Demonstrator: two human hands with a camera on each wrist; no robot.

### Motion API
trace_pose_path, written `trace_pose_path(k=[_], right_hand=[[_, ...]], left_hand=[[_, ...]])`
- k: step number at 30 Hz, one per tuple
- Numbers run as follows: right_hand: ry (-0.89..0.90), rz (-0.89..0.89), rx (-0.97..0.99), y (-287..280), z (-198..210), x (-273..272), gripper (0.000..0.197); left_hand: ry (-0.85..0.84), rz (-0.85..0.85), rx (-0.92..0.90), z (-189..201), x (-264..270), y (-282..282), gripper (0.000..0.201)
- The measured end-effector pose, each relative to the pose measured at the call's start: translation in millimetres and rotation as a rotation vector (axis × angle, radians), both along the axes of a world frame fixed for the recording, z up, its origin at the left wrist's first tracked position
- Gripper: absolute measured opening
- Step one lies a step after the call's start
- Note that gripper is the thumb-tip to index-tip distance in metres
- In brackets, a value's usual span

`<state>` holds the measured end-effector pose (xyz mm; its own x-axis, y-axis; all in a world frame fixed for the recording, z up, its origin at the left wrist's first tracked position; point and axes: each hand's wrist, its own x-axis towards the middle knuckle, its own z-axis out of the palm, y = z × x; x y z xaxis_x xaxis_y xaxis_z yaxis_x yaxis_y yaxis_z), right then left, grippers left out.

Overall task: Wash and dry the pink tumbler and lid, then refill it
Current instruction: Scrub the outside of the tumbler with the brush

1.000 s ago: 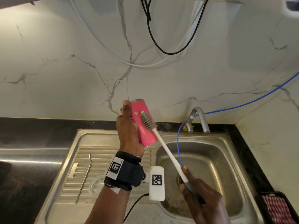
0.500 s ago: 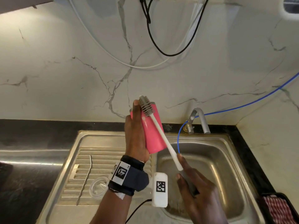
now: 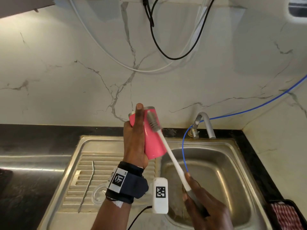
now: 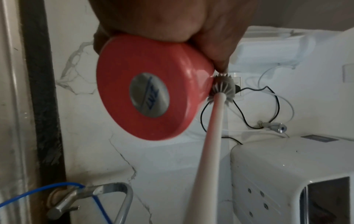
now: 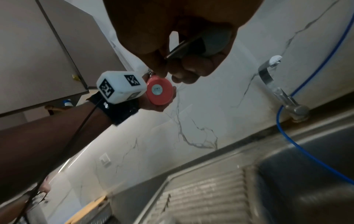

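Brush [image 3: 153, 121] slid down tumbler [image 3: 153, 143] (base sticker [image 4: 149, 95] writing unreadable).

The sink [image 3: 235, 147] is the landmark. The tumbler [image 3: 153, 138] is held above its left rim by the left hand [image 3: 135, 143], tilted with its mouth away. The brush [image 3: 153, 122] lies against the tumbler's right side; its handle runs down to the right hand [image 3: 204, 208] over the basin. The tap [image 3: 205, 125] stands behind the basin. On the drainboard left of the basin lie a straw [image 3: 87, 185] and the lid [image 3: 98, 194].
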<state>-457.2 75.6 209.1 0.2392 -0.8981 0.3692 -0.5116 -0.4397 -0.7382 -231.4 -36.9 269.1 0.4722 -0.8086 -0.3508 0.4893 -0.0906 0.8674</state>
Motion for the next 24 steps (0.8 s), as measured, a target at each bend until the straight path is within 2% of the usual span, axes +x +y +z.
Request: trace_pose_path(k=[3, 7, 10, 13, 17, 20, 24], right_hand=[[-0.003, 0.016, 0.062, 12, 0, -6, 0.072], [-0.035, -0.041, 0.053, -7, 6, 3, 0.061], [-0.05, -0.04, 0.057, -11, 4, 2, 0.065], [-0.016, 0.0, 0.067, 0, -3, -10, 0.073], [-0.007, -0.019, 0.038, -12, 4, -8, 0.07], [-0.036, -0.052, -0.002, -31, 10, 5, 0.07], [-0.025, -0.024, 0.021, -20, 0, -1, 0.074]], left_hand=[[0.019, -0.02, -0.005, 0, 1, 4, 0.095], [-0.009, -0.088, 0.026, -3, -15, 10, 0.09], [0.025, -0.125, 0.001, 2, -15, 8, 0.077], [0.041, -0.088, -0.038, 7, -6, 1, 0.067], [0.038, -0.074, -0.047, 9, -10, -4, 0.075], [0.039, -0.095, -0.023, 4, -22, -5, 0.09], [0.038, -0.046, -0.024, 3, -14, -6, 0.095]])
